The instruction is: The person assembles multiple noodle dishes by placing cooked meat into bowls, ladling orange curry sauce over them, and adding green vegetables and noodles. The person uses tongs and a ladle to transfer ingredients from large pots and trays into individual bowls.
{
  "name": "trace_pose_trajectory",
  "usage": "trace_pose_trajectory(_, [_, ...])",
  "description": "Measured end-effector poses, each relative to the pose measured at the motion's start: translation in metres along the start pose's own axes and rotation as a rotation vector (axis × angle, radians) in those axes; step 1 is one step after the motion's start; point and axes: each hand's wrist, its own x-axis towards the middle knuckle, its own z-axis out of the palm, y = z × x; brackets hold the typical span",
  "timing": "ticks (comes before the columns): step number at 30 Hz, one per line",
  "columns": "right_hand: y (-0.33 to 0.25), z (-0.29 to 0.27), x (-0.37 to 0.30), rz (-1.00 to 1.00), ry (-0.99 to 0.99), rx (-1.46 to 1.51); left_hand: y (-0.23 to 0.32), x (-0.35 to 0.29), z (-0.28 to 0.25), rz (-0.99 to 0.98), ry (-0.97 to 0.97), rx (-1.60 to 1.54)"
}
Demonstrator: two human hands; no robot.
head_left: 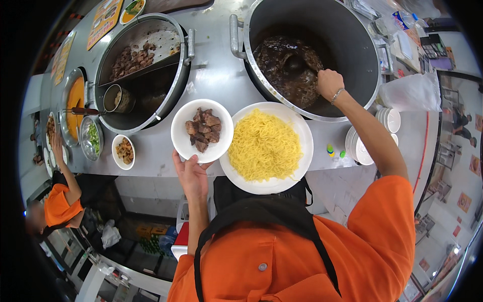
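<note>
Ladle sits sunk in dark brown sauce inside the large steel pot at one o'clock; only its bowl shows clearly, the handle is hidden under the right hand, which is closed round it with the forearm reaching up from five o'clock. The left hand grips the rim of a white bowl of brown meat chunks at its six o'clock edge, thumb on top, fingers underneath and out of sight. Just right of it, touching, lies a white plate heaped with yellow noodles. At ten o'clock stands a second pot, with a co-worker's hand at nine o'clock.
</note>
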Motion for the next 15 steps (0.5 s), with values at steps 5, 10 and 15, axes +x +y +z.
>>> trace_pose_trajectory(5, [-0.002,0.031,0.016,-0.181,0.076,-0.093,-0.004,-0.007,-0.006,0.010,-0.005,0.006])
trace_pose_trajectory(10, [0.014,-0.003,0.000,-0.028,0.052,0.045,-0.008,-0.014,-0.012,0.035,0.011,-0.026])
trace_pose_trajectory(15, [-0.008,0.003,0.022,0.031,0.107,0.028,-0.010,-0.017,-0.011,0.036,0.012,-0.014])
